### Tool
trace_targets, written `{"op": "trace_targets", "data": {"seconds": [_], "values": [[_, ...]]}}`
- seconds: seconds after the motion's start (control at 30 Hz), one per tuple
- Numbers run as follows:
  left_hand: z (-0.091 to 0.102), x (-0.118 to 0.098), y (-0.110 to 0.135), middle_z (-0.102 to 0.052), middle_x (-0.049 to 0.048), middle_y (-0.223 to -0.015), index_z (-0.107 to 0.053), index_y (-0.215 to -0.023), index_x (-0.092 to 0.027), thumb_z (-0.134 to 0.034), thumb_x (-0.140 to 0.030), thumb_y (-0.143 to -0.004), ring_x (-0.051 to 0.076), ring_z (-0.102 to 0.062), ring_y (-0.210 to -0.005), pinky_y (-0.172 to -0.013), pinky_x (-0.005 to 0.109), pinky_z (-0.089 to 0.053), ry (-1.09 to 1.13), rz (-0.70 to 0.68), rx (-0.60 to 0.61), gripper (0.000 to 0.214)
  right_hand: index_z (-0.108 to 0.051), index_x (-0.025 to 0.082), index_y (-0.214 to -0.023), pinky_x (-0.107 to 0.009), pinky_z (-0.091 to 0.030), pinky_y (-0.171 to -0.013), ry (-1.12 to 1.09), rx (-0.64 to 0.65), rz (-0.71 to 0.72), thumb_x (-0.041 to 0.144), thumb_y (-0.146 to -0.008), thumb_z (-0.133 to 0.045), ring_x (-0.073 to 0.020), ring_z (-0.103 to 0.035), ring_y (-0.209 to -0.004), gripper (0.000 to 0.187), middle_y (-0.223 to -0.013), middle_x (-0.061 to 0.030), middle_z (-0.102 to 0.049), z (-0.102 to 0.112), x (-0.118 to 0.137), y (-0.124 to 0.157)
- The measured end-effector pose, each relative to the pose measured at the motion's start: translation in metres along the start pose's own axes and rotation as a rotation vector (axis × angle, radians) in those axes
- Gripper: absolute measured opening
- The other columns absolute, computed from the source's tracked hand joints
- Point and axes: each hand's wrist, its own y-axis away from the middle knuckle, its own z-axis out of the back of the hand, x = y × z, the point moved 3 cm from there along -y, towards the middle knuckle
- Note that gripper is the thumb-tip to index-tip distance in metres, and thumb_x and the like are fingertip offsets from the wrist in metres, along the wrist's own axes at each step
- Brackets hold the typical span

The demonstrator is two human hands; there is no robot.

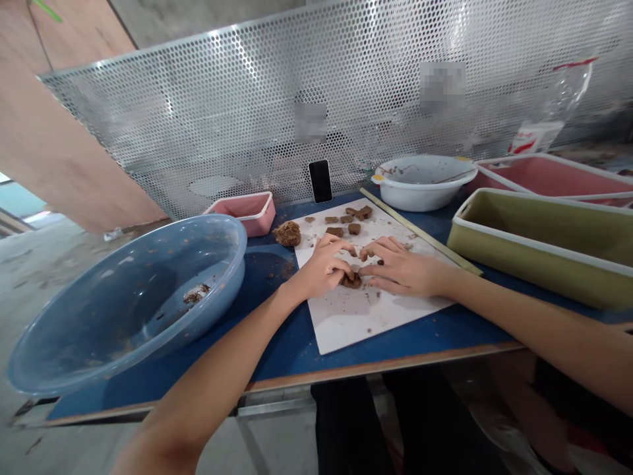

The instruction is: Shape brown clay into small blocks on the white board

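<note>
A small, rough brown lump (352,281) lies on the smooth white board (346,330), partly hidden by your left hand (328,267) and right hand (398,267). They meet it from opposite sides, fingers bent, a gap between them; whether either grips it, I cannot tell. Beyond sit blocky brown pieces (335,231) and a crumbly ball (287,233). The frame's edge cuts off your green trough (524,254).

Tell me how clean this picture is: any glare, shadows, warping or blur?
All in the head view: bright glare streaks the perforated metal screen; the blue basin looks stretched, probably by a wide lens; soft shadow falls on the white board near the hands; the brown lump at the left hand lacks fine detail; pixelated squares mask two patches.
</note>
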Motion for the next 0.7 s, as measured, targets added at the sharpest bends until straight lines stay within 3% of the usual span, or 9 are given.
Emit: {"op": "trace_targets", "data": {"seconds": [0.17, 0.43, 0.7], "values": [[0.0, -0.0009, -0.0005, -0.071, 0.0061, -0.13, -0.086, -0.081, -0.026, -0.052, 0.002, -0.082, 0.031, -0.055, -0.13, -0.118, 0.055, -0.045, -0.002, 0.006, -0.004, 0.044, -0.078, 0.022, -0.122, -0.054, -0.041, -0.105, -0.003, -0.02, 0.044, 0.045, -0.117, -0.037, -0.0342, -0.048, -0.123, 0.047, -0.131, -0.0161, -0.058, 0.0009, 0.0004, 0.0012], [0.0001, 0.0016, 0.0001, -0.072, 0.0074, -0.125, -0.084, -0.082, -0.023, -0.052, 0.004, -0.082, 0.029, -0.056, -0.123, -0.113, 0.052, -0.048, 0.004, 0.004, -0.117, 0.042, -0.077, 0.023, -0.12, -0.054, -0.042, -0.107, -0.034, -0.035, 0.007, 0.046, -0.117, -0.039, -0.0332, -0.049, -0.121, 0.044, -0.133, -0.0151, -0.057, 0.0043, -0.0006, 0.0034], [0.0007, 0.003, -0.0007, -0.071, 0.0074, -0.123, -0.084, -0.084, -0.023, -0.052, 0.003, -0.082, 0.029, -0.055, -0.123, -0.114, 0.052, -0.048, -0.034, 0.046, -0.082, 0.041, -0.076, 0.026, -0.12, -0.053, -0.043, -0.108, -0.122, -0.071, -0.004, 0.045, -0.116, -0.04, -0.0311, -0.051, -0.12, 0.041, -0.133, -0.0132, -0.056, 0.0082, 0.0016, 0.0035]]}}
